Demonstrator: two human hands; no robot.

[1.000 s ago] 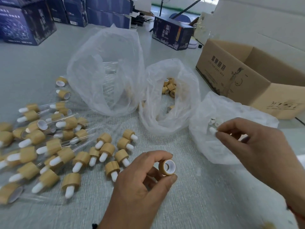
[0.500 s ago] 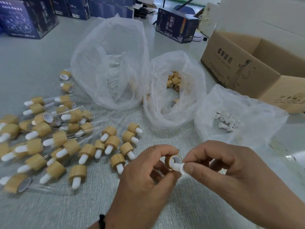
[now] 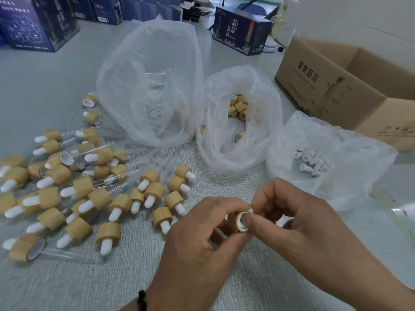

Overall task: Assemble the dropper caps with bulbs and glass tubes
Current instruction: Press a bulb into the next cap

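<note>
Cap (image 3: 235,221) sits pinched in my left hand (image 3: 197,239); my right hand (image 3: 298,223) should thumb the bulb in squarely.

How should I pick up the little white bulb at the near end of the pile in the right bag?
Pinch the white bulb across its narrow stem, coming from above through the bag's open top. It lies on its side, its flared end wider, so the stem probably suits fingertips best.
</note>
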